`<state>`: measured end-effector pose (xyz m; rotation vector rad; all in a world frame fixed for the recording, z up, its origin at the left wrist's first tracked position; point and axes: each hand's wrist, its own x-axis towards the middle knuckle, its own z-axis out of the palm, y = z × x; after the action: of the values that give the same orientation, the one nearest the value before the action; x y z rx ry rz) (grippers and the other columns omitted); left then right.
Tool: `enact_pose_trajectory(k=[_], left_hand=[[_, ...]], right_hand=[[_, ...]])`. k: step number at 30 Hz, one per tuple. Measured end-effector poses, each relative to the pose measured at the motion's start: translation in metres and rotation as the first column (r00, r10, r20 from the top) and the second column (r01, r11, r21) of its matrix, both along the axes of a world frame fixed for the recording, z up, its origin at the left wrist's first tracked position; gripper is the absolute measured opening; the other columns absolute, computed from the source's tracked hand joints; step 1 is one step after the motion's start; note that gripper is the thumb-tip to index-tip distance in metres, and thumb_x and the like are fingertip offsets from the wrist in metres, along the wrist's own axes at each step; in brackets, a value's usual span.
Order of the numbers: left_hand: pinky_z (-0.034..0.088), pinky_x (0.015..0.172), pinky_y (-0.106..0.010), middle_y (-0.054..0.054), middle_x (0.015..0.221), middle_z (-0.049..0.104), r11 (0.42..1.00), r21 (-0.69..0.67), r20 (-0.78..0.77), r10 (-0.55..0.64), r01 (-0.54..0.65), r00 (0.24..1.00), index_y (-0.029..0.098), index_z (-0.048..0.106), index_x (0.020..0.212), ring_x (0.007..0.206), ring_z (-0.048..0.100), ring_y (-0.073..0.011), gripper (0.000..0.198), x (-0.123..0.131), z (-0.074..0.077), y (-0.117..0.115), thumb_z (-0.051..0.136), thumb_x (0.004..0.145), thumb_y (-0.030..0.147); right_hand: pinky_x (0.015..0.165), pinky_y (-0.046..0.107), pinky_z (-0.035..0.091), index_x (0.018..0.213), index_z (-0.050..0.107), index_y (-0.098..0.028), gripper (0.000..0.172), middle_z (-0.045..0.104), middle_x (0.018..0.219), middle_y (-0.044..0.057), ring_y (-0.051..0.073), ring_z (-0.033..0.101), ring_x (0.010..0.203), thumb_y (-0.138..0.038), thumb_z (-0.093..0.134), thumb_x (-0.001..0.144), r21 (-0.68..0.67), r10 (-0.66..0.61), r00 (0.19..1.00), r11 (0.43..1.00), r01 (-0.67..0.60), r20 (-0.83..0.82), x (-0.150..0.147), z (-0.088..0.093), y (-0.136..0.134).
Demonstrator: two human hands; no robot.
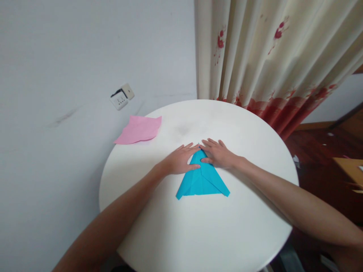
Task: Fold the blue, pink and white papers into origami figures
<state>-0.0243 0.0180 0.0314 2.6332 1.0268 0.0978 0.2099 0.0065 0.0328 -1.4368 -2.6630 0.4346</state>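
Note:
A blue paper, folded into a triangle with its tip pointing away from me, lies in the middle of the round white table. My left hand rests flat on the left side of the tip, fingers stretched out and pressing the fold. My right hand lies flat on the right side of the tip, fingers stretched toward the left hand. The fingertips of both hands nearly meet at the tip of the paper.
A pink paper sheet lies at the table's far left edge, partly hanging over. A wall socket sits on the white wall behind. A cream curtain with red flowers hangs at the back right, above dark wooden floor.

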Motion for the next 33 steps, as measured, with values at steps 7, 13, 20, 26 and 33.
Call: enact_pose_trajectory(k=[7,13,20,26,33], left_hand=[[0.021,0.122,-0.054,-0.012,0.162,0.031,0.999,-0.01,-0.083,-0.041,0.04,0.996,0.021,0.037,0.154,0.153,0.022,-0.0318,0.072,0.002,0.01,-0.014,0.058,0.094,0.055],[0.018,0.122,-0.055,-0.012,0.164,0.026,0.994,-0.048,-0.11,-0.102,0.098,0.989,0.025,0.036,0.155,0.154,0.018,-0.033,0.078,-0.002,0.013,-0.017,0.062,0.09,0.06],[0.014,0.121,-0.06,-0.014,0.166,0.014,0.987,-0.115,-0.14,-0.131,0.115,0.981,0.027,0.024,0.159,0.154,0.008,-0.0372,0.096,-0.007,0.008,-0.019,0.066,0.083,0.068],[0.012,0.121,-0.058,-0.012,0.167,0.012,0.99,-0.098,-0.153,-0.112,0.098,0.982,0.028,0.024,0.159,0.155,0.008,-0.0367,0.096,-0.007,0.008,-0.022,0.063,0.083,0.071],[0.012,0.122,-0.057,-0.008,0.167,0.017,0.988,-0.087,-0.123,-0.135,0.125,0.983,0.034,0.028,0.158,0.155,0.009,-0.0343,0.074,-0.012,0.007,-0.015,0.056,0.095,0.058]], right_hand=[[0.116,0.071,0.02,0.155,0.038,-0.023,0.071,0.027,0.165,0.016,0.04,0.021,0.152,-0.058,0.052,0.096,0.004,0.001,1.0,1.0,-0.001,0.005,0.0,-0.003,0.002],[0.116,0.071,0.02,0.155,0.038,-0.022,0.07,0.026,0.165,0.015,0.04,0.02,0.152,-0.057,0.051,0.096,0.012,0.005,1.0,1.0,-0.005,0.013,0.001,-0.007,0.003],[0.117,0.07,0.018,0.155,0.037,-0.022,0.071,0.026,0.165,0.016,0.039,0.019,0.153,-0.061,0.046,0.097,0.021,-0.007,1.0,1.0,0.007,0.004,-0.001,-0.007,0.001],[0.116,0.072,0.015,0.157,0.033,-0.017,0.081,0.023,0.166,0.017,0.041,0.014,0.153,-0.065,0.049,0.094,-0.006,-0.052,0.998,0.999,0.052,-0.025,-0.008,-0.007,-0.005],[0.117,0.07,0.015,0.156,0.035,-0.017,0.081,0.023,0.166,0.017,0.04,0.015,0.153,-0.066,0.049,0.093,0.005,-0.062,0.997,0.998,0.062,-0.035,-0.008,-0.009,-0.006]])
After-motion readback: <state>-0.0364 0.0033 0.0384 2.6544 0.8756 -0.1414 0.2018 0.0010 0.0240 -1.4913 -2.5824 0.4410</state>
